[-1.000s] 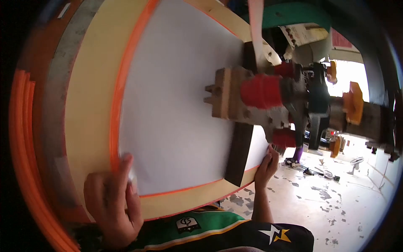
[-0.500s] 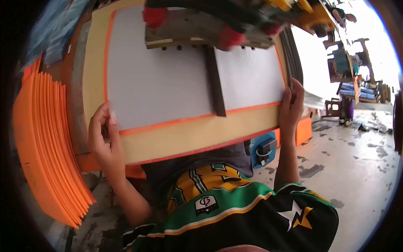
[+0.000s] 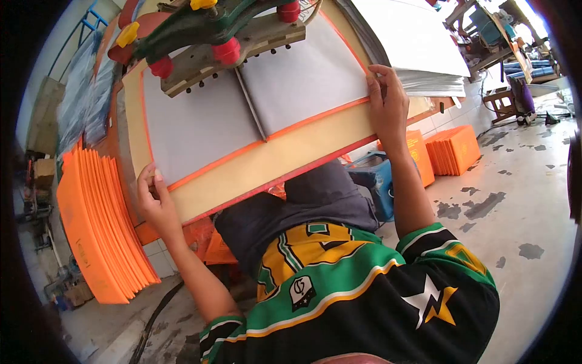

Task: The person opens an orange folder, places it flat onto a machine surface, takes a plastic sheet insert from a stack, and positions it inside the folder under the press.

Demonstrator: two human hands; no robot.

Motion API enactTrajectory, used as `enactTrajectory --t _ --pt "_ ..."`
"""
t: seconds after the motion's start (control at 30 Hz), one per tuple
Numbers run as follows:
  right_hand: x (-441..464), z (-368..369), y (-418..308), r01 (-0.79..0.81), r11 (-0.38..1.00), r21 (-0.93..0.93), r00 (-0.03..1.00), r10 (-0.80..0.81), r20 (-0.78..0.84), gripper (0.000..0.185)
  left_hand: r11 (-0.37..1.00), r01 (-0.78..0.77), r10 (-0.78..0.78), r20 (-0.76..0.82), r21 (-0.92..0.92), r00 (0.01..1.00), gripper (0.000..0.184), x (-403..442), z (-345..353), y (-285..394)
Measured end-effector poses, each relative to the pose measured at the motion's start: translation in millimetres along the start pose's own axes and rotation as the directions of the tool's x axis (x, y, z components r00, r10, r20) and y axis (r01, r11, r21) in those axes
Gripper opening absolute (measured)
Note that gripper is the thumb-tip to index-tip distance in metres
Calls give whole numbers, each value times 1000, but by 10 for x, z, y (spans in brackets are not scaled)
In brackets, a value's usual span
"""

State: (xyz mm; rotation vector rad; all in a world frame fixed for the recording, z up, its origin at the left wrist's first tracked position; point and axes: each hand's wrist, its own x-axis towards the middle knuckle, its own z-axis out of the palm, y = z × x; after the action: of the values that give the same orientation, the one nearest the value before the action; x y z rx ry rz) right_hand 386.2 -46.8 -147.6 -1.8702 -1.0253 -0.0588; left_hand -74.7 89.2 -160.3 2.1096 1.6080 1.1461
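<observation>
An orange-edged cover (image 3: 200, 130) lined with pale grey sheets lies open on a cream board (image 3: 315, 130), with a dark strip (image 3: 250, 106) down its middle. My left hand (image 3: 156, 197) pinches the cover's near left corner, thumb and fingertips together. At the right edge my right hand (image 3: 388, 100) holds the cover between thumb and curled fingers. Above the far part of the cover hangs a metal press head (image 3: 233, 57) with red knobs and a green frame, hiding some of the sheets.
A stack of orange covers (image 3: 106, 224) stands at the left, near my left forearm. White sheets (image 3: 418, 42) are piled at the right. More orange stacks (image 3: 453, 150) and a blue stool (image 3: 376, 182) are below the table's right side. Plastic-wrapped material (image 3: 82, 91) lies far left.
The view has swung, so the press head now appears at the upper left and more floor shows. Both hands remain at the cover's edges; my left fingers, earlier apart, have drawn together.
</observation>
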Motion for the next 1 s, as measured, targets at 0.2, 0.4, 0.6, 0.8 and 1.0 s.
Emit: enactTrajectory --t 0.2,0.4,0.6,0.8,1.0 --pt "-21 26 63 191 977 -90 970 -202 -135 16 994 2 7 -89 106 996 26 -31 -22 208" --pt "-112 -64 -132 579 810 -92 815 -576 64 29 943 -333 334 39 -29 942 40 -191 246 967" --pt "-64 -47 -71 539 824 176 819 -561 120 34 952 -305 296 238 1 925 59 -348 368 637" --pt "-67 -104 -149 619 776 -119 763 -557 328 34 908 -414 403 143 60 904 63 -258 339 819" --pt "-96 15 15 508 830 229 813 -550 190 54 914 -398 382 159 81 910 60 -313 415 703"
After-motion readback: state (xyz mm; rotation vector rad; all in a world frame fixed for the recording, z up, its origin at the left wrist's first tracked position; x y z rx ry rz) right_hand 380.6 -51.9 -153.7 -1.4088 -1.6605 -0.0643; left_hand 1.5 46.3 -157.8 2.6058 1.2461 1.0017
